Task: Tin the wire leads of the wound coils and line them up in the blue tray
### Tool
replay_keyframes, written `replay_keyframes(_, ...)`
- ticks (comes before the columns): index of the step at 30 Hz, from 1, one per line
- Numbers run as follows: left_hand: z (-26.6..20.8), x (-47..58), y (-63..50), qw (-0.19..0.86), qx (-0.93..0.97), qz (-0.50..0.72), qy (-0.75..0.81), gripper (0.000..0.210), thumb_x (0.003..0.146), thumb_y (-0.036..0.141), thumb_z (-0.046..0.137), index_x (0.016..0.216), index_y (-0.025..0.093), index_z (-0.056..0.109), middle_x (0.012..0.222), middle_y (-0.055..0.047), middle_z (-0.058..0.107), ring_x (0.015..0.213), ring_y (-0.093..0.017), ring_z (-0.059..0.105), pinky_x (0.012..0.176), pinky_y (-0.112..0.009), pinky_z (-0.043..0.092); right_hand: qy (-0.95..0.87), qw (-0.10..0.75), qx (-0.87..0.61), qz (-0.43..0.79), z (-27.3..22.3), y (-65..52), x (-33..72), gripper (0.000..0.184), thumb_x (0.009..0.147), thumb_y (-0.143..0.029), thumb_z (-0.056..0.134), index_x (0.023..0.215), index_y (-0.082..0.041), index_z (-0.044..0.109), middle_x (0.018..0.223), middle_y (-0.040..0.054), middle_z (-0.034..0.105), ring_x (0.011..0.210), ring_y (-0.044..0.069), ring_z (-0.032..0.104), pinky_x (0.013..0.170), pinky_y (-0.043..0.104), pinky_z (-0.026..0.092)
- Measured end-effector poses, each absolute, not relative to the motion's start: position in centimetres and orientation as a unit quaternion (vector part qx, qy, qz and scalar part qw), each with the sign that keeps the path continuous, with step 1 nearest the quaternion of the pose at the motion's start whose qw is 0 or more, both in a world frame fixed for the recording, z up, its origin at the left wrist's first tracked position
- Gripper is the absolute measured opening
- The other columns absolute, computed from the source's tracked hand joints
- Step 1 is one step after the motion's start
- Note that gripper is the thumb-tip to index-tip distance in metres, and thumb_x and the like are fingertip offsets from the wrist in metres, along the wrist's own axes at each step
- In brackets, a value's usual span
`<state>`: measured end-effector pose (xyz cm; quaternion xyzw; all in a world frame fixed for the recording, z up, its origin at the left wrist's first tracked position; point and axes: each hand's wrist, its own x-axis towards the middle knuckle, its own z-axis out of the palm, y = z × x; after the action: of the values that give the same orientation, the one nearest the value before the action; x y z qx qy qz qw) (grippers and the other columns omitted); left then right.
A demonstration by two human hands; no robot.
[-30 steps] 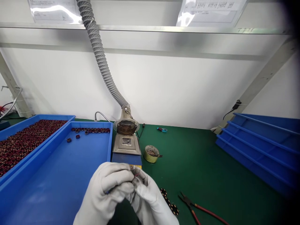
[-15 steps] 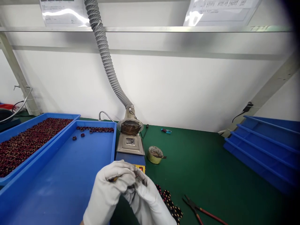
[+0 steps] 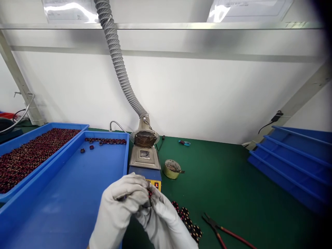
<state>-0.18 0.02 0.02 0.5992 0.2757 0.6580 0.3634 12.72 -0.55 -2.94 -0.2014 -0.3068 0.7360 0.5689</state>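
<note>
My left hand (image 3: 120, 204) and my right hand (image 3: 167, 216) wear white gloves with greyed fingertips and meet in front of the heating unit. Between the fingertips, a small dark-and-red part (image 3: 150, 194) shows, pinched by my right hand; most of it is covered. My left hand is closed right beside it, fingers curled in. A tiny dark spot shows in the left fist's fold, too hidden to name. Just right of my right wrist lies a cluster of round black parts with copper-coloured and red marks (image 3: 190, 224). Red-handled pliers (image 3: 216, 228) rest farther right.
A blue tray (image 3: 64, 193) at left holds a row of small round parts. Behind it, another blue tray (image 3: 85, 126) is full of them. A metal-topped heating unit (image 3: 145, 159) stands under a grey duct (image 3: 116, 58). Nearby are a round tin (image 3: 171, 169) and stacked blue trays (image 3: 290, 166).
The red on the small part now shows more clearly between the fingertips. Both hands stay together, the left shifted slightly left. The whole view has tilted a little.
</note>
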Motion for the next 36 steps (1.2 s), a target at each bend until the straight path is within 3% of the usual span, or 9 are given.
replay_keyframes(4,-0.4,-1.3,-0.1,0.369,0.535,0.679,0.342,0.025,0.069,0.005,0.057,0.072,0.025,0.071,0.085,0.002,0.072,0.086,-0.017,0.065,0.074,-0.022,0.053,-0.265,0.545,-0.171,0.777,-1.8,-1.7,12.9,0.024,0.068,-0.036,0.069,0.088,-0.023,0.066,0.073,0.0020,0.067,0.068,0.016,0.062,0.071,0.035,0.050)
replay_keyframes(9,0.3,-0.3,-0.7,0.229,0.737,0.511,0.378,0.044,0.060,0.006,0.067,0.099,0.026,0.064,0.110,-0.005,0.065,0.100,-0.022,0.059,0.089,-0.035,0.048,-0.239,0.574,-0.165,0.765,-1.5,-2.3,13.1,0.020,0.070,-0.034,0.066,0.086,-0.022,0.067,0.085,0.0043,0.068,0.079,0.017,0.062,0.073,0.030,0.050)
replay_keyframes(13,0.9,0.0,-0.8,0.180,0.785,0.503,0.315,0.035,0.069,0.010,0.065,0.100,0.024,0.061,0.105,-0.006,0.066,0.099,-0.019,0.059,0.088,-0.035,0.048,-0.265,0.588,-0.187,0.741,-1.6,-2.3,12.9,0.018,0.070,-0.033,0.067,0.084,-0.023,0.067,0.085,0.0031,0.068,0.080,0.017,0.062,0.072,0.029,0.050)
replay_keyframes(21,-0.2,-0.7,0.2,0.427,0.572,0.640,0.286,0.013,0.064,0.010,0.064,0.059,0.020,0.070,0.065,-0.002,0.072,0.067,-0.021,0.066,0.079,-0.036,0.053,-0.310,0.579,-0.233,0.717,-2.0,-2.3,12.9,0.030,0.063,-0.028,0.073,0.090,-0.017,0.065,0.083,0.0074,0.067,0.079,0.019,0.062,0.071,0.032,0.050)
replay_keyframes(24,0.2,-1.5,0.0,0.431,0.523,0.667,0.309,0.017,0.069,0.011,0.058,0.063,0.022,0.070,0.075,0.000,0.073,0.076,-0.020,0.067,0.074,-0.031,0.054,-0.293,0.557,-0.220,0.745,-2.2,-2.3,13.2,0.029,0.064,-0.029,0.072,0.090,-0.020,0.065,0.080,0.0055,0.067,0.072,0.018,0.063,0.065,0.031,0.050)
replay_keyframes(27,1.5,-1.8,-0.5,0.436,0.585,0.567,0.382,0.020,0.062,0.009,0.062,0.072,0.023,0.072,0.090,-0.001,0.072,0.079,-0.020,0.066,0.063,-0.023,0.054,-0.279,0.549,-0.202,0.762,-1.5,-2.4,13.2,0.029,0.065,-0.031,0.071,0.091,-0.021,0.065,0.077,0.0040,0.067,0.067,0.016,0.063,0.067,0.032,0.050)
replay_keyframes(30,2.3,-1.1,-1.0,0.474,0.624,0.491,0.380,0.025,0.058,0.001,0.059,0.064,0.022,0.072,0.083,-0.001,0.071,0.077,-0.018,0.065,0.064,-0.020,0.052,-0.279,0.543,-0.191,0.769,-0.4,-2.7,12.7,0.034,0.064,-0.032,0.072,0.094,-0.019,0.064,0.080,0.0059,0.067,0.067,0.018,0.063,0.071,0.037,0.050)
replay_keyframes(33,1.8,-0.5,-1.1,0.522,0.581,0.541,0.313,0.032,0.058,-0.002,0.050,0.062,0.023,0.071,0.075,0.001,0.069,0.071,-0.014,0.063,0.062,-0.018,0.050,-0.288,0.541,-0.191,0.767,-0.3,-2.7,12.5,0.035,0.061,-0.032,0.074,0.092,-0.021,0.064,0.084,0.0065,0.067,0.071,0.019,0.064,0.073,0.038,0.050)
replay_keyframes(36,0.7,-1.2,-1.1,0.521,0.542,0.598,0.278,0.034,0.059,-0.003,0.050,0.066,0.025,0.070,0.077,0.003,0.069,0.081,-0.015,0.063,0.072,-0.021,0.049,-0.305,0.539,-0.205,0.758,-1.7,-1.9,13.0,0.035,0.059,-0.033,0.075,0.091,-0.022,0.064,0.088,0.0070,0.068,0.072,0.019,0.064,0.069,0.036,0.051)
